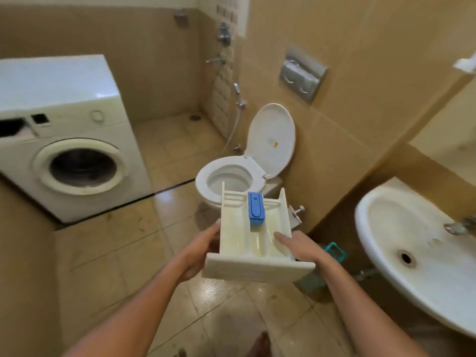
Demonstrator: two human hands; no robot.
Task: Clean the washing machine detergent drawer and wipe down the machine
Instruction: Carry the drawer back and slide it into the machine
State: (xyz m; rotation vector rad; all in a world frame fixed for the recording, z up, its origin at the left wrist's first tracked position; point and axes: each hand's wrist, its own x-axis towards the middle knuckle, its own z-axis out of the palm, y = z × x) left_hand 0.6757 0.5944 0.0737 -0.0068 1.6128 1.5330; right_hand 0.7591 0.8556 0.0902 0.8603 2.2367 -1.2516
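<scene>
Two hands hold the detergent drawer out in the air in front of us, above the tiled floor, with its front panel nearest us and its back end pointing toward the toilet. Our left hand grips the drawer's left wall, thumb lying along the side, with the fingers hidden behind the plastic. Our right hand clasps the right wall, thumb hooked over the edge into the right-hand compartment, and its fingers are hidden below too. The drawer is well apart from the washing machine, which stands to our left with a dark open slot at the top left of its front.

Inside, the drawer is split lengthwise into channels of yellowed white plastic. A blue insert sits in the middle channel toward the back. We cannot tell whether any residue lies in the channels.

The toilet stands just beyond the drawer with its lid raised against the wall; what is in the bowl we cannot make out. To our right a white sink shows brownish marks around its drain, with a tap at its far edge. A teal plastic thing pokes out just behind our right wrist, mostly hidden.
</scene>
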